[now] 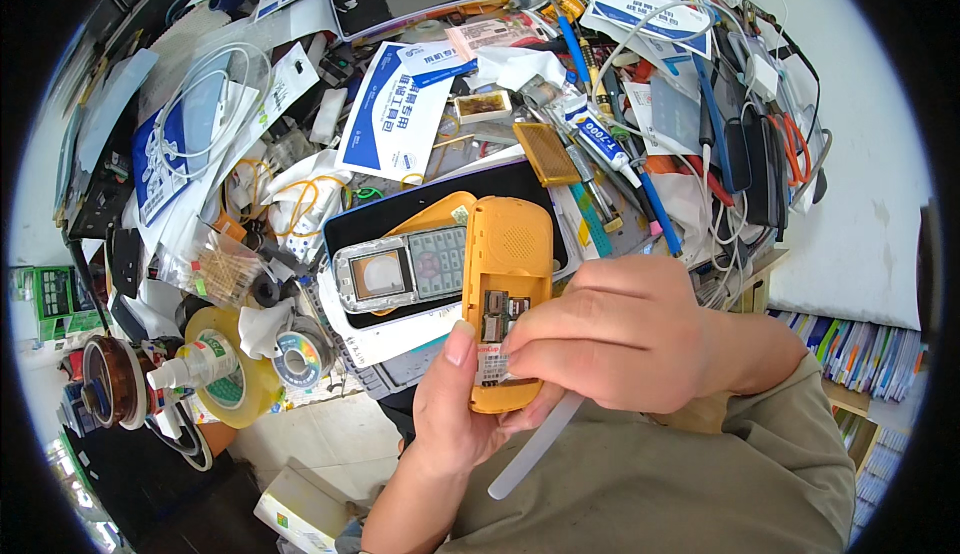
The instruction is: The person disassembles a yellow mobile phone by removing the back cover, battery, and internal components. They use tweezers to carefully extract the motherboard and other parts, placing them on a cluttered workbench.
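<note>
My left hand (455,419) was found closed around the lower part of an orange-yellow plastic handset body (512,229), its thumb pressed against the left edge and its fingers mostly hidden beneath. The handset body stood with its open recess facing me; small silver metal card slots (494,316) and a white printed label (490,366) showed inside. My right hand (625,334) was curled over the right side of that recess, its thumb and forefinger drawn together by the slots. Whether they pinched anything could not be determined. A translucent white plastic strip (533,451) protruded from beneath my right hand toward the lower left; its upper end was concealed.

Just beyond my left hand lay a silver-framed phone front with a grey keypad (438,262), resting partly over an orange-yellow plastic cover (425,217). Both were on a flat black rectangular panel (353,227). Farther beyond my right hand lay a blue-and-white tube (600,141). Left of my left hand, a spool of silver wire (297,358) stood near a roll of clear yellowish tape (252,399).
</note>
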